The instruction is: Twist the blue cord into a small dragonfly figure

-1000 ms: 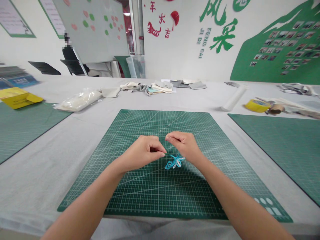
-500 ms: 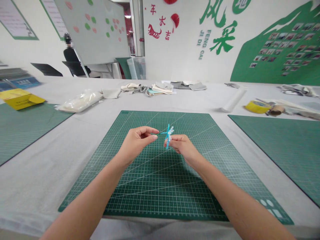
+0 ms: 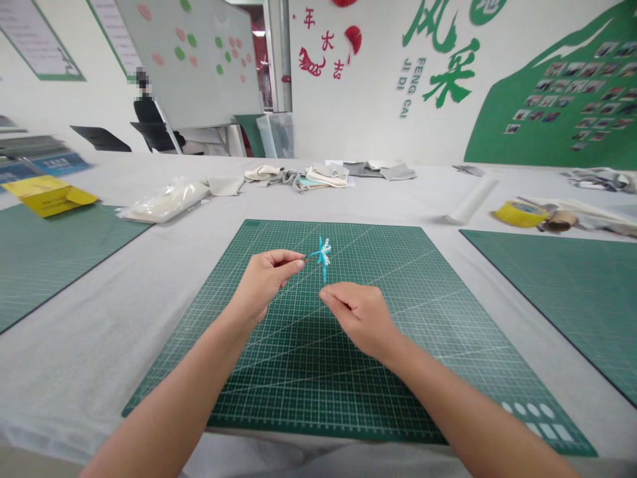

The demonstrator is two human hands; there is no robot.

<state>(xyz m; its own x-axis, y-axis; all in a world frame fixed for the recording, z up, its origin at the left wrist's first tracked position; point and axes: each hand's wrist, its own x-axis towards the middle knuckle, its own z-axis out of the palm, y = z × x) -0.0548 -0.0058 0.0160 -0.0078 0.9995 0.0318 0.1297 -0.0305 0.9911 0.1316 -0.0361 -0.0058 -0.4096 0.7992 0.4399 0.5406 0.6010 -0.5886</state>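
Note:
A small blue artificial flower with white beads at its centre is held above the green cutting mat. My left hand pinches its thin stem between thumb and fingers, the blossom pointing right. Just under the flower is my right hand, its thumb and forefinger pressed together and the other fingers curled. Its fingertips are right at the lower petal's tip. I cannot tell whether they grip that petal or are slightly apart from it.
Two more cutting mats lie left and right. A yellow box, a plastic bag, fabric scraps and a yellow tape roll are beyond. A person sits behind at the left.
The flower has moved left and slightly up with my left hand. My right hand has slid down from among the petals to the flower's lower tip. The view has shifted slightly.

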